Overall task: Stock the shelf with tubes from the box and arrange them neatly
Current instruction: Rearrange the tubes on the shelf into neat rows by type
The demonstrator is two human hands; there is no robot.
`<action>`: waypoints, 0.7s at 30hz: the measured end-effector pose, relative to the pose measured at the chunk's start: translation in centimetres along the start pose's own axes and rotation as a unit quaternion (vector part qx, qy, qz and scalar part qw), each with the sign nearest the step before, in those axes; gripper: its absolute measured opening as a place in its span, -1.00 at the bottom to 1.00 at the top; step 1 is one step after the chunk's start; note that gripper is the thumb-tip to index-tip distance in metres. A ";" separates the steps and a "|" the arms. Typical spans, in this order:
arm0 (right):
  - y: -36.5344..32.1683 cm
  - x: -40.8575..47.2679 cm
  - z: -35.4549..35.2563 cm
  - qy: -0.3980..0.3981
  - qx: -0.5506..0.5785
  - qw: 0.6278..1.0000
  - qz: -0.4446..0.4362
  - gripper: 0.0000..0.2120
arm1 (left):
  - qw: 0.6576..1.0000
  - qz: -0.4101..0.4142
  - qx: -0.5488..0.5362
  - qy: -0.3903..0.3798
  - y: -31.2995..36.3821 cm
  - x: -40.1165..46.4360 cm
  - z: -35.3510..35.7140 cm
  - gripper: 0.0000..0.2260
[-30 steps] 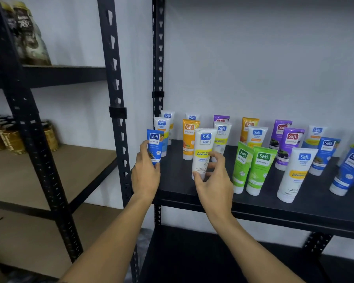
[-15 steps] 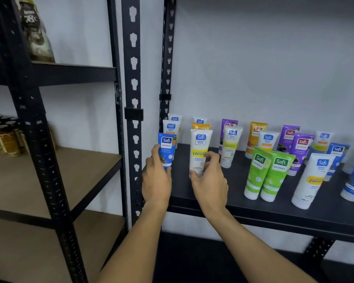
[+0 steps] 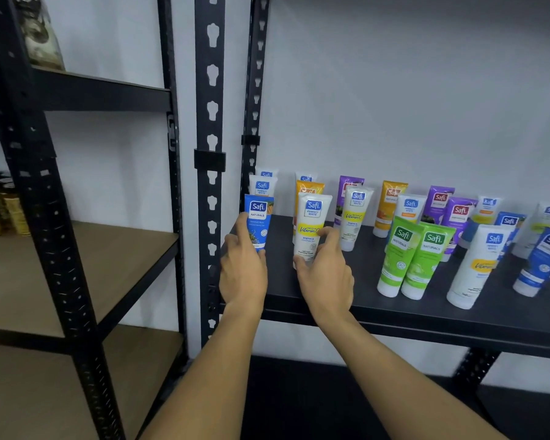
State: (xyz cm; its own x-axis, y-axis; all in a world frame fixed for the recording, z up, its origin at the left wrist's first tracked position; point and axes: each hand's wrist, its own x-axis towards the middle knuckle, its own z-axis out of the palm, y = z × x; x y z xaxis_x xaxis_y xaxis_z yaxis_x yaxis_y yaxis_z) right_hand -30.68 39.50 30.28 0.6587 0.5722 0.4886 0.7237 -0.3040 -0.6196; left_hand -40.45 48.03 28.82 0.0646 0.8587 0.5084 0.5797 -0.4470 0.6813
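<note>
Left hand (image 3: 243, 274) fingers curled round the lower half of a blue tube (image 3: 258, 222), thumb up its left side, tube upright at the near-left corner of the black shelf (image 3: 426, 315); whether its cap is down on the board or a bit lifted — cannot tell, hand hides it. Right hand (image 3: 326, 277) pinches a white-and-yellow tube (image 3: 310, 228) low on its body, thumb on the left, forefinger hooked round the right side; cap end hidden behind the fingers. Both tubes stand label-forward, apart from each other, each heading a short file: white tubes behind the blue one, an orange tube (image 3: 308, 188) just behind the white-and-yellow. Judged step: squaring these two front tubes into their columns. To do it well, keep the grip low near the cap so the tube doesn't tip, set it flat, nudge it in line with the ones behind, then let go straight back without brushing neighbours. To the right the rest of the stock is looser — two green tubes (image 3: 415, 258) leaning together, a big white tube (image 3: 475, 265) tilted near the front edge, blue and purple ones scattered farther back — so arranging looks far from finished. No box in view. Far left, a separate rack with wooden shelves (image 3: 77, 265) holds jars (image 3: 0, 206).
</note>
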 end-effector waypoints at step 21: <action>0.1 0.4 0.3 -0.013 0.021 1.000 0.016 -0.46 | 1.000 0.013 -0.005 0.007 0.0 0.2 0.1 -0.33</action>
State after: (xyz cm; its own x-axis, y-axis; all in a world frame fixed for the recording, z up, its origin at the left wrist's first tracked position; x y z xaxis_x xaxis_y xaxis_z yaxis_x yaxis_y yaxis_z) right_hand -30.37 39.98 30.21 0.6752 0.5826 0.4525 0.6926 -0.2897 -0.6605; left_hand -40.38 48.22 28.84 0.0687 0.8429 0.5336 0.5704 -0.4720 0.6722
